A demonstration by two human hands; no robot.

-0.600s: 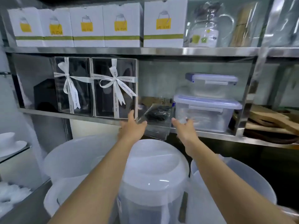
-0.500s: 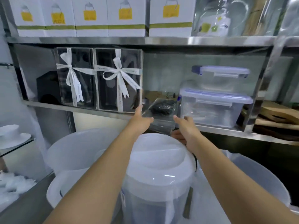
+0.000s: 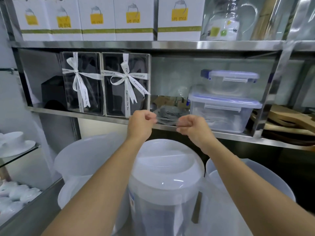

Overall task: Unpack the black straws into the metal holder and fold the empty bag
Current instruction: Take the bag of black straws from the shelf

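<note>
Steel shelf backdrop | left hand and right hand pinched the bag of black straws at the shelf's front edge — risk: thin film slipping, straws spilling.

- One head-worn wide-angle view, facing forward and slightly down.
- Close to a steel shelf, at arm's reach, above white tubs.

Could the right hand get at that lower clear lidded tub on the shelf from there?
Probably yes: the lower tub sits at the shelf's open front just beside the right hand, nothing between them, though that hand is pinching the bag.
</note>
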